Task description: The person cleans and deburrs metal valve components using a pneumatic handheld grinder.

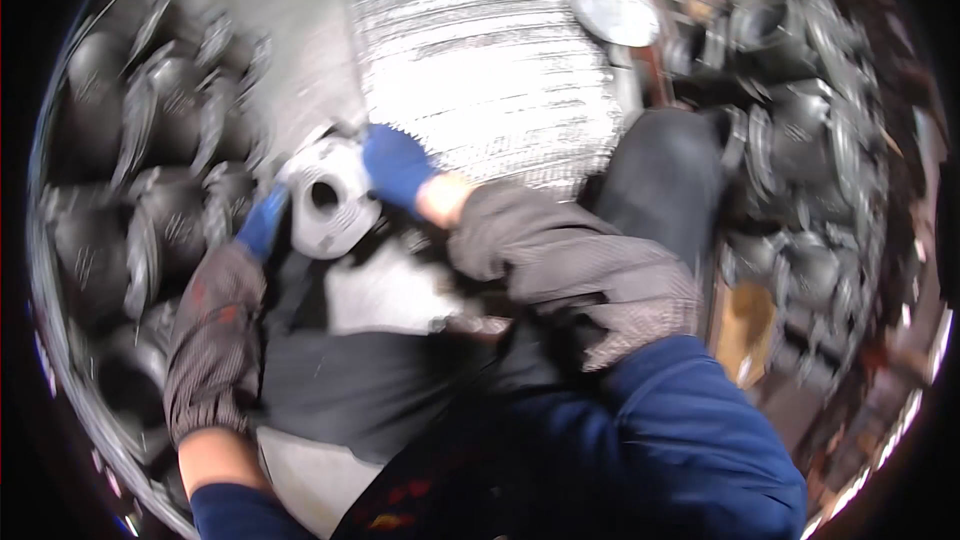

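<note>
Grey metal casting (330, 202) w/ round bore, gripped both sides: left hand (262, 223) & right hand (398, 166), blue-gloved fingers closed round it. Heavy; may slip onto lap if grip loosens.

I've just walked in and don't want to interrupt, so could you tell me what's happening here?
A person in blue gloves and checked sleeve covers holds a grey metal part with a round hole between both hands. The left hand grips its left side, the right hand its upper right. Piles of similar dark cast parts lie on the left, more on the right. The picture is motion-blurred.
</note>
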### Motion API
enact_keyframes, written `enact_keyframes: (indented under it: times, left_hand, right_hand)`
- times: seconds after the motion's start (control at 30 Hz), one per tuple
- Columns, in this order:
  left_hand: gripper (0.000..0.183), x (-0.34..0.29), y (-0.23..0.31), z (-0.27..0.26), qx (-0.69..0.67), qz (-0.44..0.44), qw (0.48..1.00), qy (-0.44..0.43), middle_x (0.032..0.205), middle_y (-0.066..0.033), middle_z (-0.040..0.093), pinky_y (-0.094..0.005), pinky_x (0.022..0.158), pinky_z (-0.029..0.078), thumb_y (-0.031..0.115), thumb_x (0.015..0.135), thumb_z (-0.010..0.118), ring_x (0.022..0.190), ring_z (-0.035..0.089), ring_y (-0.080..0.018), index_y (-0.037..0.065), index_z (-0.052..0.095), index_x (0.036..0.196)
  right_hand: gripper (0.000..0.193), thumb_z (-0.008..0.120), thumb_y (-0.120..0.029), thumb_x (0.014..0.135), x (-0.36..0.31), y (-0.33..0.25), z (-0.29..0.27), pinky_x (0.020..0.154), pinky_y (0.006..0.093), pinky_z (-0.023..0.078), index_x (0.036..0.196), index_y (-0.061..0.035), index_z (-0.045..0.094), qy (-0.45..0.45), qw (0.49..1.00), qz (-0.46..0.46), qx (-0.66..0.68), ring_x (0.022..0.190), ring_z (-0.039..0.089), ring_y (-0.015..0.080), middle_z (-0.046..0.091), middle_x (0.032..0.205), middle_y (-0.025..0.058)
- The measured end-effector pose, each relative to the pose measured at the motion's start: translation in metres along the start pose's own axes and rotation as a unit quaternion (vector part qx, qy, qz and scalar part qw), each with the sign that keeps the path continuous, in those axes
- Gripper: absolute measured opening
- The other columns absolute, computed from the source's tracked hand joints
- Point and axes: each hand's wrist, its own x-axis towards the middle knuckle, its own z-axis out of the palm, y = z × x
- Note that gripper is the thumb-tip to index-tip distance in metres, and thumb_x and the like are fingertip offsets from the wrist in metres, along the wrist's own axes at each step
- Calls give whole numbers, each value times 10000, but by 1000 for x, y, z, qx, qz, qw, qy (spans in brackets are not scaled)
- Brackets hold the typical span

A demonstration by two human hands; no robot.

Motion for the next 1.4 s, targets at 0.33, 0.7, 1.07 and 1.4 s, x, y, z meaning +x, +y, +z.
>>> enact_keyframes:
  times: [0.33,0.7,1.07,1.4]
  left_hand:
    - [588,6,16,19,13,-192,972,133,1209,-86,558,-402,810,519,547,917,373,998,598,-229,105,431,1301]
    - [332,-33,100,20,387,150,867,275,975,-74,628,-236,729,477,245,947,489,841,591,-115,-49,588,1067]
    - [387,-7,144,107,592,383,696,135,1070,-206,608,-331,797,480,138,914,428,930,608,-283,-24,481,1261]
    - [528,68,99,240,454,180,859,151,756,-70,619,-264,583,471,450,877,567,642,568,-118,-75,607,920]
  right_hand:
    - [171,557,-116,749,46,-22,34,606,367,519,791,-79,718,-162,960,-49,-222,702,655,280,674,794,133]
    - [179,536,-129,733,25,-73,-7,600,432,485,748,25,625,24,995,21,94,657,617,378,601,683,256]
    - [179,558,-153,737,-21,-117,-135,558,425,482,758,-1,651,139,989,-45,-20,629,613,341,614,692,212]
    - [248,474,-187,841,-68,-34,-231,750,415,487,922,4,608,130,987,76,-55,808,613,383,623,832,243]
